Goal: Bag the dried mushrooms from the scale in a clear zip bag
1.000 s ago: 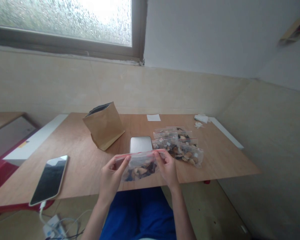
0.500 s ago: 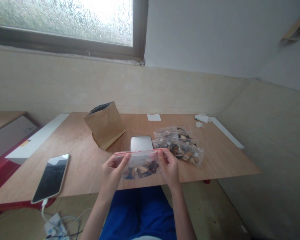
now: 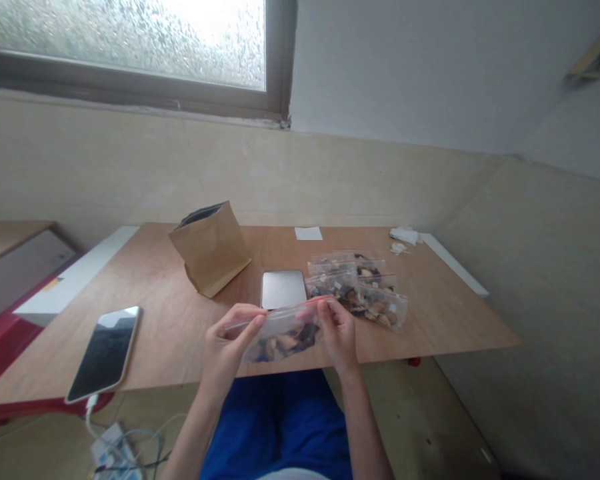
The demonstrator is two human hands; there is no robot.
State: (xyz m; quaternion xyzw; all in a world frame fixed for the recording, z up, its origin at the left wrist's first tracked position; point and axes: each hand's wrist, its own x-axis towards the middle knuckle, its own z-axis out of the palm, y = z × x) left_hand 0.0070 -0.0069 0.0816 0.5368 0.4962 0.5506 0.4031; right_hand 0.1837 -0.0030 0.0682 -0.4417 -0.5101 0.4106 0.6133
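I hold a clear zip bag [image 3: 283,333] with a red seal strip and dark and pale dried pieces inside, just above the near edge of the wooden table [image 3: 170,320]. My left hand [image 3: 225,347] pinches the bag's left top edge between thumb and fingers. My right hand [image 3: 336,333] pinches its right top corner. The bag is tilted, its top leaning away from me. Right behind it lies a small silver scale [image 3: 282,289]. To the right rests a pile of filled zip bags [image 3: 360,290].
A brown paper pouch [image 3: 210,248] stands open at the back left. A phone [image 3: 104,352] on a white cable lies at the left edge. A white paper slip [image 3: 309,233] and crumpled white scraps [image 3: 403,238] sit near the far wall.
The bag's top has tilted away and its left side dropped a little. My left fingers have slid along the seal strip toward the middle. Everything on the table stays put.
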